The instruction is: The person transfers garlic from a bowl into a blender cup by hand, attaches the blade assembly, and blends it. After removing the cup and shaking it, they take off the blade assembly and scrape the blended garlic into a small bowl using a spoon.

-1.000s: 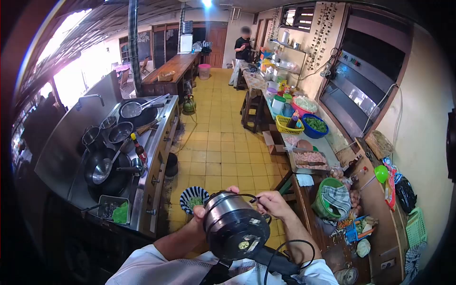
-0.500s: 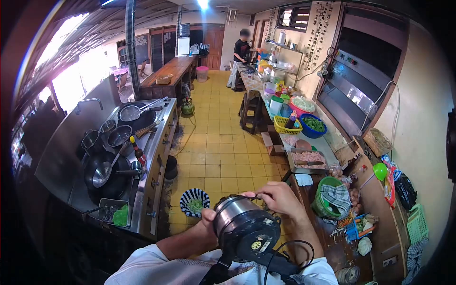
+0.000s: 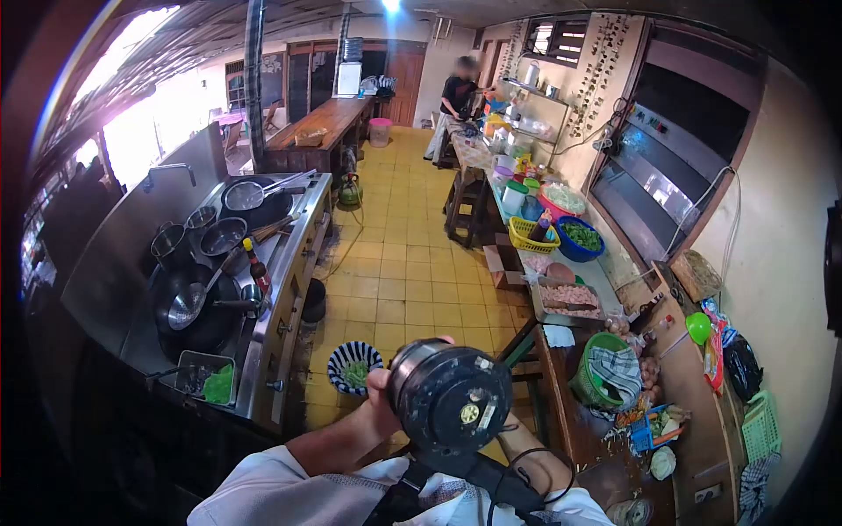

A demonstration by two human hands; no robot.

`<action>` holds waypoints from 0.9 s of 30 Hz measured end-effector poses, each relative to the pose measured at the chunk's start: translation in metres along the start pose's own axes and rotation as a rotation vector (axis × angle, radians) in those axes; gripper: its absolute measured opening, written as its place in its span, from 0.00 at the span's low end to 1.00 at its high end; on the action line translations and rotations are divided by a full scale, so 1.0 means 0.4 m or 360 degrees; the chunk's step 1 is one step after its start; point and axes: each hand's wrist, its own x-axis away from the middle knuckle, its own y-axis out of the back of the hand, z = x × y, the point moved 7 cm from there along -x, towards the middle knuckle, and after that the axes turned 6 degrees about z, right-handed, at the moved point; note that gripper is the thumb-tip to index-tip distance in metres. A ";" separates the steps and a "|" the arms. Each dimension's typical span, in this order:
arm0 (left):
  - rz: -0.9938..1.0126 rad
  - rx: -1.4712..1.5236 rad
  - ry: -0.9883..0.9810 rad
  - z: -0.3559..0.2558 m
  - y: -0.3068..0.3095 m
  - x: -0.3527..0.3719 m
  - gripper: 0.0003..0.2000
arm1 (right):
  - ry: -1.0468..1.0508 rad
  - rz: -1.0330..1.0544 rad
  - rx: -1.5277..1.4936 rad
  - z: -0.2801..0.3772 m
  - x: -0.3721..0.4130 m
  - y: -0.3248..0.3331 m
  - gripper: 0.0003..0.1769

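A round steel-and-black electric appliance (image 3: 452, 399) is held up in front of my chest, its dark underside with a small yellow label turned toward me. My left hand (image 3: 382, 410) grips its left side, the thumb pressed against the casing and the other fingers mostly hidden behind. My right forearm (image 3: 541, 465) reaches up to the lower right of the appliance. The right hand itself is hidden there, so its fingers cannot be made out. A black cord (image 3: 572, 478) loops over the right forearm. Beyond the left hand sits a black-and-white striped bowl (image 3: 334, 372) with chopped green pieces.
At left, a steel stove (image 3: 285, 342) carries woks, strainers and a sauce bottle (image 3: 258, 268). Along the right, a wooden counter (image 3: 566, 386) holds a tray of chopped pink meat (image 3: 568, 296), a green basket (image 3: 586, 390) and vegetables. Another person (image 3: 456, 98) stands farther back.
My right hand has come down from the appliance's far top edge and gone behind its lower right. The appliance has tipped so that more of its underside faces me.
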 end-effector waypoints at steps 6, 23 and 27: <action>-0.0188 0.0028 -0.0196 -0.054 0.124 0.061 0.44 | 0.0031 -0.0347 -0.0628 -0.041 0.049 0.033 0.09; -0.0201 -0.0201 -0.0192 -0.049 0.073 0.074 0.48 | 0.0287 -0.1055 0.0069 0.167 0.083 0.080 0.06; -0.0184 -0.0182 -0.0139 -0.046 0.067 0.076 0.50 | 0.0242 -0.1120 0.0082 0.152 0.088 0.086 0.07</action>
